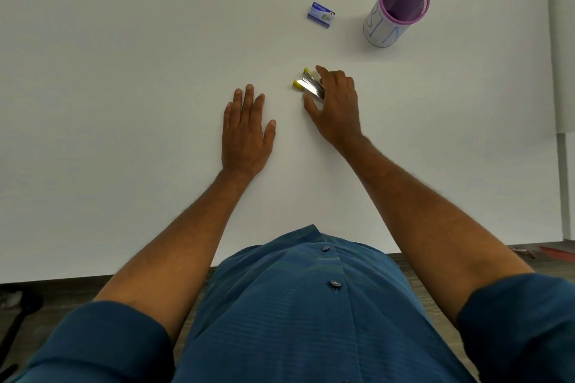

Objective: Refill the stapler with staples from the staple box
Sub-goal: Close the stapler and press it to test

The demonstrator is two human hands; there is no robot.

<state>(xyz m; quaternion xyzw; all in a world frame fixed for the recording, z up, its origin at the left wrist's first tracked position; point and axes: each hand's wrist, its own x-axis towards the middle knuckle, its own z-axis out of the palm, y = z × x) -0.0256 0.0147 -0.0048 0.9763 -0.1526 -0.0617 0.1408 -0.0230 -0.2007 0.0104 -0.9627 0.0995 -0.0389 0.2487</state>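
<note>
Here, my right hand (334, 106) has thumb and fingers curled around the stapler (308, 84), which lies hinged open on the white desk (124, 71), presumably steadied for loading. My left hand (247, 130) lies flat, fingers loosely together. The staple box (321, 14) waits well beyond, closed. My palm hides the stapler's rear.

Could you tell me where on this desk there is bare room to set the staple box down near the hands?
The white desk is bare left of the left hand, and between both hands. It is crowded on the right: right hand on the stapler, staple box and purple cup beyond.
</note>
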